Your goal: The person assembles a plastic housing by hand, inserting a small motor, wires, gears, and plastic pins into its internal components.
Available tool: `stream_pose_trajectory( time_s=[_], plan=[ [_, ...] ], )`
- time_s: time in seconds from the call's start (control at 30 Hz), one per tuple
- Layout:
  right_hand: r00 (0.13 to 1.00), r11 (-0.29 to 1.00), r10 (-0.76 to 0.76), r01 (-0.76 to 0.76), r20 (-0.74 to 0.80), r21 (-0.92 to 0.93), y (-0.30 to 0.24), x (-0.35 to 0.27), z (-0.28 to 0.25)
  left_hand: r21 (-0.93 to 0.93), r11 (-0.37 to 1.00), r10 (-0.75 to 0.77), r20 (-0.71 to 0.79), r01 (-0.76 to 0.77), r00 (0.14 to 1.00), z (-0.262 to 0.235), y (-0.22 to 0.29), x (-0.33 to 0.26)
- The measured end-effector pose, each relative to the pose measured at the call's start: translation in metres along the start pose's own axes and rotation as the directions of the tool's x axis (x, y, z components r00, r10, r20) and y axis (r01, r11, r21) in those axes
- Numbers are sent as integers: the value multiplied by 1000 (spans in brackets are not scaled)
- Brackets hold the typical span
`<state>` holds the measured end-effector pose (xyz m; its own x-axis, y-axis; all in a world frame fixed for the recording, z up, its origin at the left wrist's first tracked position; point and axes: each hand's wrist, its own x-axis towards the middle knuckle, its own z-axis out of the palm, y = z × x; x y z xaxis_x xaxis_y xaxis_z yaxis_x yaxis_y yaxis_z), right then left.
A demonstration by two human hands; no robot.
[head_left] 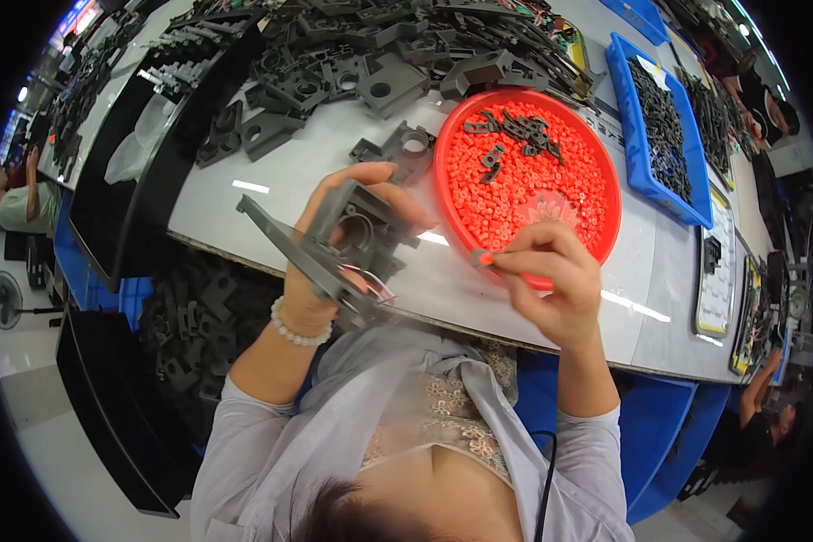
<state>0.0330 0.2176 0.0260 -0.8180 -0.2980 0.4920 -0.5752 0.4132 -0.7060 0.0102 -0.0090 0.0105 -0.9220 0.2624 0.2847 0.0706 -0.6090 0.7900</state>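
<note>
My left hand (302, 294) grips a dark grey plastic housing (305, 256) that has a round opening and a long flat side. A thin wire seems to show near its lower end. Between the thumb and fingertips of my right hand (565, 282) is a small red piece (486, 258) with a bit of grey at its tip. That hand is over the near rim of a round red tray (609, 237). Many little red pieces (479, 194) fill the tray, and small dark grey clips (526, 131) lie on top of them.
Grey plastic housings (393, 83) are heaped across the back of the white table (235, 221). A blue bin (641, 181) of small dark parts stands at the right. Black trays (108, 208) are at the left, and more housings (194, 312) lie below the table edge. Other people sit nearby.
</note>
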Motion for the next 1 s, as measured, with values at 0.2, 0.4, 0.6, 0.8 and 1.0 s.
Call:
stream_pose_trajectory(
  time_s=[0.2, 0.4, 0.6, 0.8, 1.0],
  plan=[
    [989, 982, -138, 143, 48, -124, -22, 17, 19, 116, 991, 64, 41, -68, 997, 8, -11, -1],
    [971, 942, -120, 176, 205, -286, -24, 20, 20, 106, 994, -6, 29, 3, 1000, 10, -14, 0],
    [934, 950, 8, 105, 358, -295, -33, 27, 17, 86, 991, -107, 24, 104, 994, 15, -18, -1],
    [940, 956, -14, 112, 340, -271, -27, 27, 25, 136, 987, -76, -53, 82, 996, 22, -18, -1],
    [969, 952, -132, 183, 208, -248, -14, 18, 36, 168, 983, -65, -82, 78, 995, 20, -20, 0]
  ],
)
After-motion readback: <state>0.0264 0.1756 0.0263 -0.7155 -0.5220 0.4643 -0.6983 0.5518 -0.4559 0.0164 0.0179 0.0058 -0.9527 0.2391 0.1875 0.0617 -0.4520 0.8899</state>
